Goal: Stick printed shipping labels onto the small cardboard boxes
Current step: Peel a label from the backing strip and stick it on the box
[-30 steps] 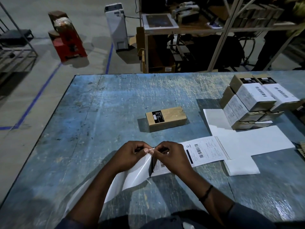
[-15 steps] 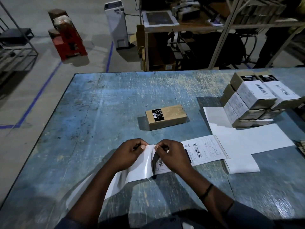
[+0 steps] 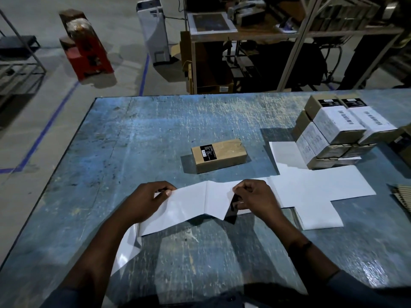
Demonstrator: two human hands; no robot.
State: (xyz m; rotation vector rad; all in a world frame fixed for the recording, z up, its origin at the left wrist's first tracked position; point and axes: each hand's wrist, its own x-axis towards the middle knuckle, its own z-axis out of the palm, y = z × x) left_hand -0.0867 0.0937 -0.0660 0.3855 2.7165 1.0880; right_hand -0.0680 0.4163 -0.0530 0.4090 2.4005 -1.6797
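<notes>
A small brown cardboard box point(image 3: 219, 154) with a little black sticker lies alone on the blue table point(image 3: 133, 141), just beyond my hands. My left hand point(image 3: 149, 201) pinches the left end of a white label sheet point(image 3: 200, 201). My right hand point(image 3: 255, 196) pinches its right end, where a dark printed corner curls under. The sheet is stretched between the hands, blank side up, with a crease in the middle. A glossy strip of backing paper point(image 3: 126, 250) trails under my left forearm.
Several boxes bearing white barcode labels point(image 3: 338, 132) are stacked at the far right. Blank white sheets point(image 3: 322, 185) lie flat in front of that stack. Ribbed cardboard point(image 3: 402, 194) pokes in at the right edge. Shelving and floor equipment stand beyond the table.
My hands have moved apart, the left one leftward and the right one rightward. The sheet, pinched close together before, is now pulled out wide and blank side up; the printed label face no longer shows.
</notes>
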